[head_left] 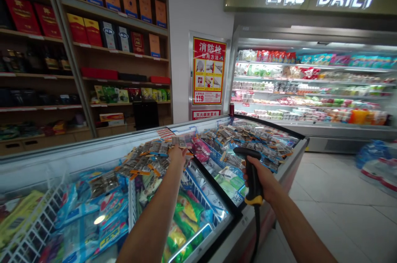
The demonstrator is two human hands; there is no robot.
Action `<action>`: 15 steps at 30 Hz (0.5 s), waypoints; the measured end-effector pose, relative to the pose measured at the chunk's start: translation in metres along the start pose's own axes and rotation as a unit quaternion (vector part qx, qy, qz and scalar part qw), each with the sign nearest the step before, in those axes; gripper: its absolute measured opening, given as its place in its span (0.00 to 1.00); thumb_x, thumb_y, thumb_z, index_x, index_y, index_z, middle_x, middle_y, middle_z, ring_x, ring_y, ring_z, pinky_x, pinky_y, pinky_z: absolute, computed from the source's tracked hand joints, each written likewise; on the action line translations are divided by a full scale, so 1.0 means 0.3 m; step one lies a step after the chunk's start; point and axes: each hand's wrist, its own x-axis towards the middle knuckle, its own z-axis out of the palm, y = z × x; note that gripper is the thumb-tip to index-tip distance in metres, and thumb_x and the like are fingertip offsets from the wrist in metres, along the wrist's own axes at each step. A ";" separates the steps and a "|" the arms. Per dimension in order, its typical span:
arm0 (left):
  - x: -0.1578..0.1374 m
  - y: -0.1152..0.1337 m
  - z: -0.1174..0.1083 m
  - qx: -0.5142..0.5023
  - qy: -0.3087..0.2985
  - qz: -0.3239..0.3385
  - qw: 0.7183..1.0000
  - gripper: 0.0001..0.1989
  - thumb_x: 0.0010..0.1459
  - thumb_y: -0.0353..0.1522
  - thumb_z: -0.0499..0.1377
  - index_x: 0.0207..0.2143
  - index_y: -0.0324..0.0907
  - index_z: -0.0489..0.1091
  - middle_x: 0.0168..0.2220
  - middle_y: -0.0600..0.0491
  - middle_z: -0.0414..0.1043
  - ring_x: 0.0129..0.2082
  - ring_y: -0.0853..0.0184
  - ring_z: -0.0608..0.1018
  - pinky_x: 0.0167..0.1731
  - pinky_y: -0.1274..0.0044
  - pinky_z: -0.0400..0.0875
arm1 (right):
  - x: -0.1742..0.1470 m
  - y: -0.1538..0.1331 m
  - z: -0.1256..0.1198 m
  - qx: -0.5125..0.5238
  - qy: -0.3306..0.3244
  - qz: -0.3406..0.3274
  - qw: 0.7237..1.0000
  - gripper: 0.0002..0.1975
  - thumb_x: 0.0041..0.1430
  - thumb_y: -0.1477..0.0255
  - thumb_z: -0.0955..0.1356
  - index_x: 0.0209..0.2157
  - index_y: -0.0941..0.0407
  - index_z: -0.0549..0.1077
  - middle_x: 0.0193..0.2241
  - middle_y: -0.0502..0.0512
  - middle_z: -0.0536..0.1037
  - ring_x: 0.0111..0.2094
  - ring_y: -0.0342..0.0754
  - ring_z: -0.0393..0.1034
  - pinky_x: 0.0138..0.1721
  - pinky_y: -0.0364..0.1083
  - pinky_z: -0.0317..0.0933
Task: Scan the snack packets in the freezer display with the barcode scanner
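My right hand (263,178) is wrapped round the grip of a black and yellow barcode scanner (254,174), whose cable hangs down. Stretched forward over the chest freezer's glass, my left hand (177,154) has its fingers closed on a small flat packet (180,142); the fingertips are partly hidden. A pile of similar small packets (142,157) with orange edges lies on the glass beside this hand. Another pile of packets (248,137) spreads over the glass farther right, beyond the scanner. Under the glass are green bags (184,217) and blue bags (93,213) of frozen food.
A black lid frame (214,182) crosses the freezer. A dark red can (231,109) stands at its far corner. Shelves of boxes (108,33) rise at the left, and a lit refrigerated display (310,81) stands behind. Wrapped bottles (376,157) sit on the tiled floor at right.
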 end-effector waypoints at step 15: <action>-0.144 -0.119 0.055 0.011 -0.029 -0.098 0.995 0.02 0.51 0.30 0.50 0.26 0.42 0.58 0.22 0.56 0.58 0.23 0.73 0.67 0.26 0.78 0.66 | -0.006 -0.043 -0.094 0.031 0.004 -0.035 0.999 0.10 0.48 0.65 0.64 0.24 0.58 0.65 0.14 0.46 0.66 0.13 0.39 0.60 0.13 0.38 0.57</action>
